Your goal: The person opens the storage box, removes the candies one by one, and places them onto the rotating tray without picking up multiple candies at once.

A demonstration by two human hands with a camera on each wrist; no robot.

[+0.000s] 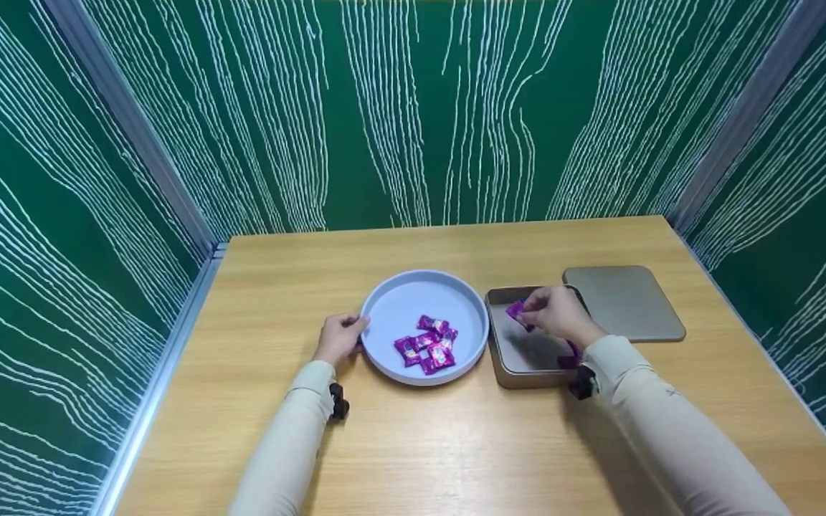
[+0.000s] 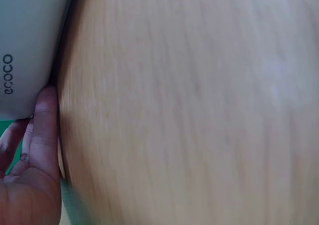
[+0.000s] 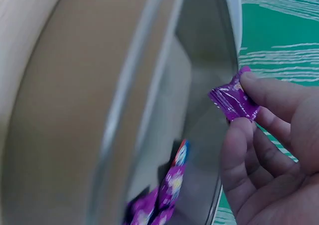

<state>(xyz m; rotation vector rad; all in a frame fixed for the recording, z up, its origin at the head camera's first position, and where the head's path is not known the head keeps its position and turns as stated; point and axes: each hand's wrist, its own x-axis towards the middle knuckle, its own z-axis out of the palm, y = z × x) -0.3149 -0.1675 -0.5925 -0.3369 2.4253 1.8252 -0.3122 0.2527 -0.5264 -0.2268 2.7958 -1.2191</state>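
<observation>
On the left, my left hand [image 1: 339, 338] grips the rim of a round, pale blue-grey tray [image 1: 393, 308]. The left wrist view shows its fingers [image 2: 44, 140] against the tray's outer wall, below the printed letters "ecoco". Several purple-wrapped candies [image 1: 433, 342] lie in a loose cluster on the tray's floor. Over an uncovered rectangular metal tin [image 1: 531, 380], my right hand [image 1: 556, 312] pinches one purple candy [image 3: 233, 98] between thumb and fingertips. A few more wrapped candies [image 3: 167, 190] sit inside the tin, partly hidden by the right wrist in the head view.
Behind and right of the tin lies its flat grey-gold lid [image 1: 624, 304]. Tray and tin stand side by side on the wooden table [image 1: 277, 279]. Green panels [image 1: 456, 107] with white wavy lines and metal posts enclose the table at the back and sides.
</observation>
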